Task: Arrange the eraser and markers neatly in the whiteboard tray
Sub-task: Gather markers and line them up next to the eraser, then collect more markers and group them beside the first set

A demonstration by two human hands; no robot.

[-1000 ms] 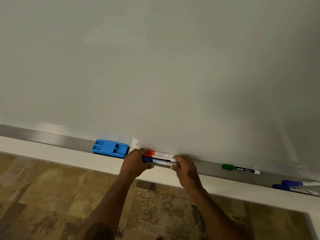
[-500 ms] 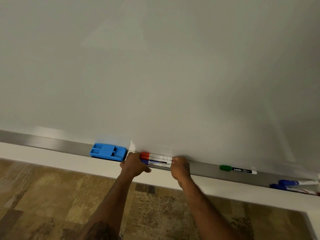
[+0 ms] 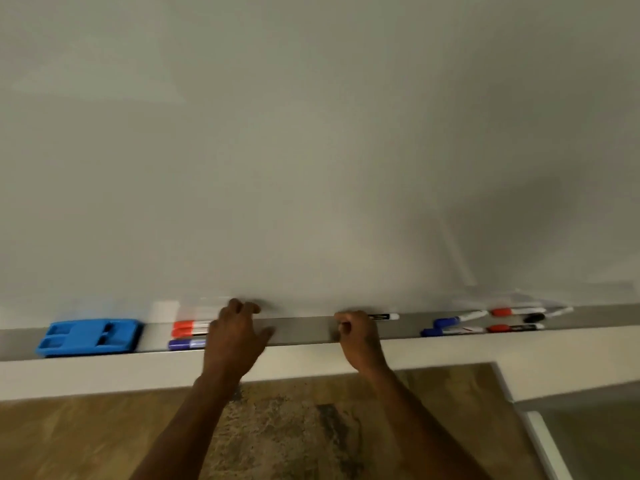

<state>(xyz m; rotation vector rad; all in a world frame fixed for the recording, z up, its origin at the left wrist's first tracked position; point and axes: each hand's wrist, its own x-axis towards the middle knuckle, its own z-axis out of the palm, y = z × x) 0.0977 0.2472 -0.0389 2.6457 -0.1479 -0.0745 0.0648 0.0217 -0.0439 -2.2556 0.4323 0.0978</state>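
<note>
Right hand point(image 3: 358, 336) closes around the black-labelled marker point(image 3: 384, 316) in the tray point(image 3: 301, 329); left hand point(image 3: 235, 336) spreads open over the grouped markers point(image 3: 189, 334), blue eraser point(image 3: 90, 337) at nine o'clock.

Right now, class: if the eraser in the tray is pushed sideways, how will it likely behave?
The eraser looks blocky and flat-bottomed, so it should slide, not roll. Moulded plastic suggests it is stiff and probably light. The tray lip in front should keep it from falling.
</note>
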